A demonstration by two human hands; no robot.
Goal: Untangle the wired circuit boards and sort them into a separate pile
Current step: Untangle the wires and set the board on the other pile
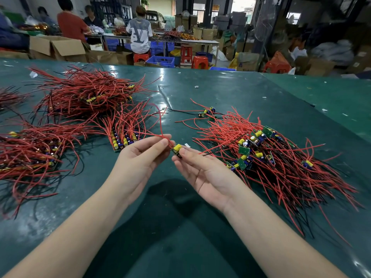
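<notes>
1. In the background at the top of the frame, open cardboard boxes (58, 48) and blue plastic crates (161, 61) stand on the floor; what they hold cannot be made out.
2. At the centre of the frame, both hands hold one small circuit board (177, 149) above a dark green table (230, 93).
3. The left hand (138, 163) pinches the board's red wires (160, 125) between thumb and fingertips, just left of the board.
4. The right hand (202, 175), palm up, grips the board itself at its fingertips.
5. The board tilts, its long axis running from upper left to lower right; its red wires rise toward the upper left.
6. A tangled pile of wired boards (267, 155) lies at right.
7. A neat row of boards (123, 140) lies just left of the hands, with bigger piles (84, 93) beyond at upper left.
</notes>
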